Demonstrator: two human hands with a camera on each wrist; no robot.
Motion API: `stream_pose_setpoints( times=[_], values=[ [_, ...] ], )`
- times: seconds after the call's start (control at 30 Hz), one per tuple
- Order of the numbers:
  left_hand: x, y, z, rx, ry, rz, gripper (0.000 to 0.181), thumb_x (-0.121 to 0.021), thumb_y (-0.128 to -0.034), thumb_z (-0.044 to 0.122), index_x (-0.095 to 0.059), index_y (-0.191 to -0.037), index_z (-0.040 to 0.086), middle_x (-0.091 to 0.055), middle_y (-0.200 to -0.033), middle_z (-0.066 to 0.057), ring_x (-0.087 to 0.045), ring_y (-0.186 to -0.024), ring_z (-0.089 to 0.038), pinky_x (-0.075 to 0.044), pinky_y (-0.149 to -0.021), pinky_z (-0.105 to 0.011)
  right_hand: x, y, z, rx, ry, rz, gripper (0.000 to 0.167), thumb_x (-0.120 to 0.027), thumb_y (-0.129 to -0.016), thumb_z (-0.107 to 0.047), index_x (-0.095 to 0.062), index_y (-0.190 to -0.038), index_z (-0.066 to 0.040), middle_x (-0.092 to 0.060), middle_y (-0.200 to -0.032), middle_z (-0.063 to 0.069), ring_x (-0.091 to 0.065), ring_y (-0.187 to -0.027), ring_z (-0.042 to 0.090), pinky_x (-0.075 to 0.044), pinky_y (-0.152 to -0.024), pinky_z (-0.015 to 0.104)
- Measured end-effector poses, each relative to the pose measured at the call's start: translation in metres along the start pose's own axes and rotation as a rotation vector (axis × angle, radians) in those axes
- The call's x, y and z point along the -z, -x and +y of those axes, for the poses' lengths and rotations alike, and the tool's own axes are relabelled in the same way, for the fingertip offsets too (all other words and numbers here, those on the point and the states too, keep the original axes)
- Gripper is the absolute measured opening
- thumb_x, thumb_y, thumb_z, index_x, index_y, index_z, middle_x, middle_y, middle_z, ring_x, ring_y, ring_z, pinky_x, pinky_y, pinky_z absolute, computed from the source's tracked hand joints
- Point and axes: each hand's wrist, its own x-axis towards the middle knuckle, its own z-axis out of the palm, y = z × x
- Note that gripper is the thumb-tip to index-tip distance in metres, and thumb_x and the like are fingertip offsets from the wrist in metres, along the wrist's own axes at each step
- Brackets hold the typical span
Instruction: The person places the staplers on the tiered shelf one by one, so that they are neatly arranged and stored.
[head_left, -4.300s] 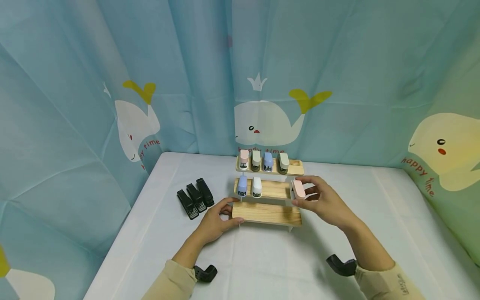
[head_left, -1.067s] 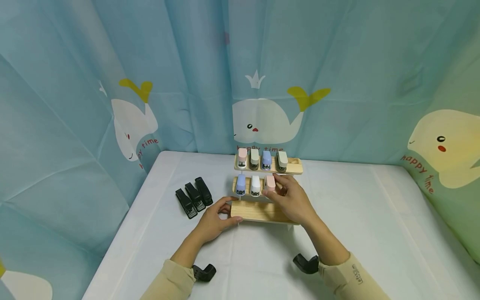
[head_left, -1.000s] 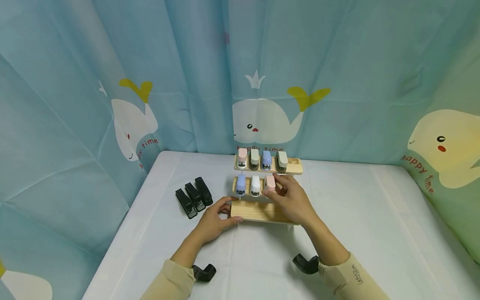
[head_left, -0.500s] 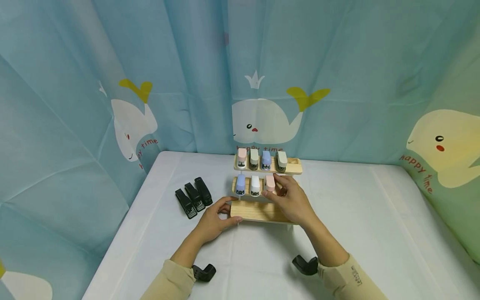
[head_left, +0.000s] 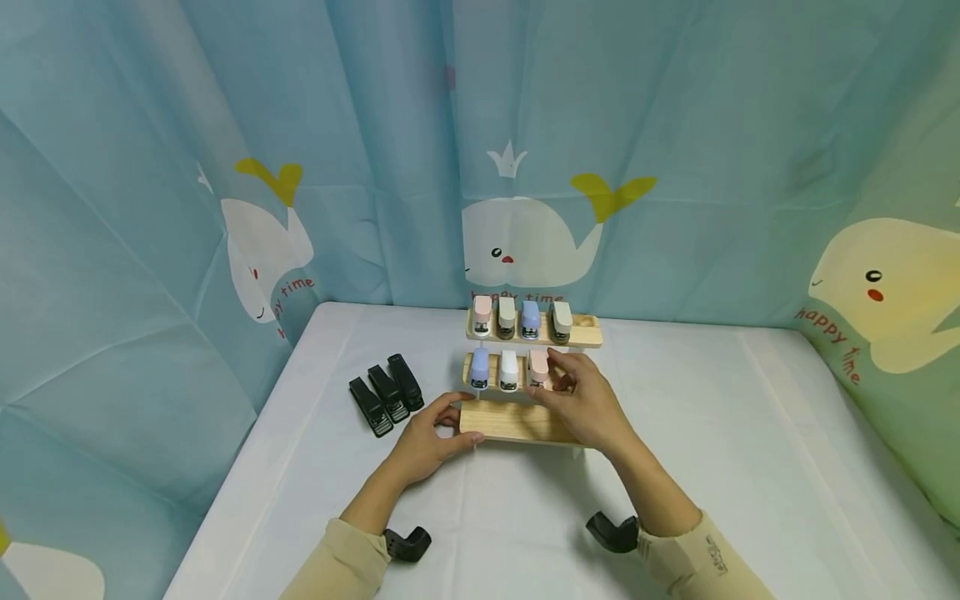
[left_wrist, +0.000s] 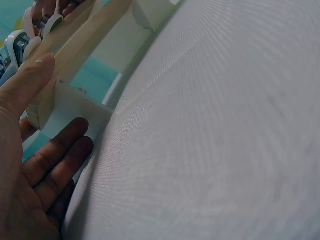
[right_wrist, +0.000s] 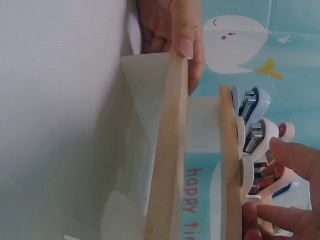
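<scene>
A three-tier wooden rack (head_left: pixel 517 422) stands on the white table. My left hand (head_left: pixel 423 446) grips the left end of its lowest shelf, thumb at the front edge, as the left wrist view also shows. My right hand (head_left: pixel 588 404) pinches a pink stapler (head_left: pixel 537 367) that stands on the middle shelf. To its left on that shelf are a white stapler (head_left: pixel 508 371) and a blue stapler (head_left: pixel 479 369). In the right wrist view the pink stapler (right_wrist: pixel 279 182) is between thumb and fingers, partly hidden.
The top shelf (head_left: pixel 585 335) holds a pink stapler (head_left: pixel 482 316), a blue one (head_left: pixel 530 319) and two pale grey-green ones. Three black staplers (head_left: pixel 387 393) lie on the table left of the rack. Behind the table hangs a blue curtain (head_left: pixel 390 167) with whale prints.
Since the earliest frame, my right hand has moved left with the pink stapler, from the rack's right end to beside the white one. My left hand has kept its grip on the lowest shelf.
</scene>
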Motion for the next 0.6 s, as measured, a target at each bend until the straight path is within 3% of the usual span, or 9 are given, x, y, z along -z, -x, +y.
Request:
stream_pose_setpoints(
  times=[0.27,0.6],
  values=[
    [0.000,0.001,0.001,0.010,0.005,0.000,0.061,-0.083,-0.0862,0.049,-0.056,-0.140,0.041,-0.075,-0.108,0.010,-0.067,-0.107,-0.012,-0.047,-0.099,-0.045,0.005,0.005,0.003,-0.008,-0.064,-0.021,0.078,-0.082,-0.091,-0.033,-0.048,-0.153,-0.002,-0.056,-0.139,0.016,-0.062,-0.110,0.028,-0.049,-0.093,0.038],
    [0.000,0.000,0.000,0.018,0.013,-0.005,0.062,-0.084,-0.0842,0.051,-0.055,-0.139,0.044,-0.075,-0.107,0.013,-0.068,-0.107,-0.011,-0.046,-0.101,-0.045,0.014,0.014,0.005,0.028,-0.105,-0.065,0.074,-0.081,-0.091,-0.030,-0.049,-0.153,-0.006,-0.055,-0.141,0.015,-0.062,-0.108,0.027,-0.050,-0.089,0.040]
  ],
)
